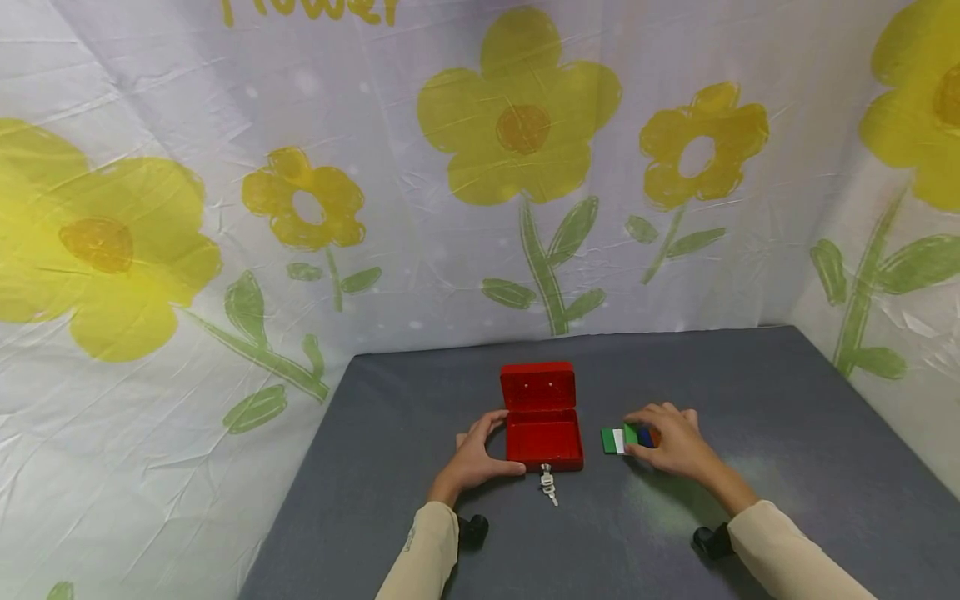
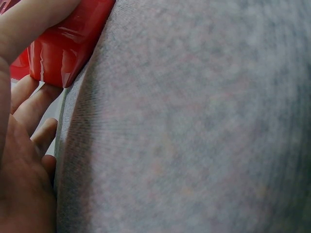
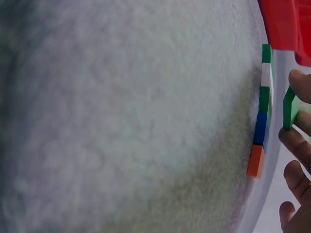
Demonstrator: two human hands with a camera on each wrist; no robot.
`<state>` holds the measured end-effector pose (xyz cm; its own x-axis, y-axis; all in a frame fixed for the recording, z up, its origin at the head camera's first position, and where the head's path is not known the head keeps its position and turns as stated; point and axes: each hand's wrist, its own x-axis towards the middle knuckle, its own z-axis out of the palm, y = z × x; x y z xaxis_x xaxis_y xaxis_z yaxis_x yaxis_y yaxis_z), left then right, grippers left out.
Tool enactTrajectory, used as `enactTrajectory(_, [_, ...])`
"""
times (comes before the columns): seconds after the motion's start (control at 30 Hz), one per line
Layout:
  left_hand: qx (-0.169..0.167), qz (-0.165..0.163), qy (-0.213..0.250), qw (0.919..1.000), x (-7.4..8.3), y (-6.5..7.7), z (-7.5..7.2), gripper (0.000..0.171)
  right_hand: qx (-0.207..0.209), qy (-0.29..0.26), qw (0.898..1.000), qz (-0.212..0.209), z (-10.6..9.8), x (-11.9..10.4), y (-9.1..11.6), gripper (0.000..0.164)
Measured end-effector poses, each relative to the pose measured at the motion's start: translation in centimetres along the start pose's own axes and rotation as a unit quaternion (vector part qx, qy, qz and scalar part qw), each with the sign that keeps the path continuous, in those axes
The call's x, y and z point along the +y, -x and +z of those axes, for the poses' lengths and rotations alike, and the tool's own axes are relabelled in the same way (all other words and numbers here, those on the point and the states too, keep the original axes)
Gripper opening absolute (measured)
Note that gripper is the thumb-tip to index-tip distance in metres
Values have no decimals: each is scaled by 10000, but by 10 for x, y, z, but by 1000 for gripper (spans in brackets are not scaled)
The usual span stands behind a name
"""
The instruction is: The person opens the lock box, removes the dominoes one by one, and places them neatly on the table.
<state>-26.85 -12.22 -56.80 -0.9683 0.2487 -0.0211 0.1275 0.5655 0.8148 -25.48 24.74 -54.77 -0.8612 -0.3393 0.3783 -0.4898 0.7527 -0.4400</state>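
Note:
A red cash box (image 1: 543, 461) stands on the table with its lid (image 1: 537, 386) raised and its inside bare. Keys (image 1: 549, 487) hang from the lock on its front. My left hand (image 1: 472, 460) grips the box's left side, thumb at the front corner and fingers toward the back; the left wrist view shows fingers against the red wall (image 2: 73, 43). To the right of the box, my right hand (image 1: 678, 446) pinches a green tile (image 3: 290, 107) between thumb and fingers. It is held over a row of green (image 3: 267, 53), white (image 3: 266, 74), green, blue (image 3: 261, 128) and orange (image 3: 255, 161) pieces.
The dark grey table (image 1: 420, 383) runs back to a white cloth (image 1: 420, 275) painted with yellow flowers. Another stretch of cloth borders the table's right edge. Black devices (image 1: 472, 532) sit at both wrists.

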Motion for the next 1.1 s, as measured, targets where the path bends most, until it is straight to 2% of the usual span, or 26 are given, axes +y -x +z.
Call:
enactTrajectory(0.27, [5, -21, -62, 10000, -1, 0, 1, 95, 196, 33, 9998, -87, -5, 5, 4, 42])
enactTrajectory(1.1, [27, 16, -78, 10000, -1, -1, 1, 95, 192, 215, 9995, 162, -29, 25, 19, 45])
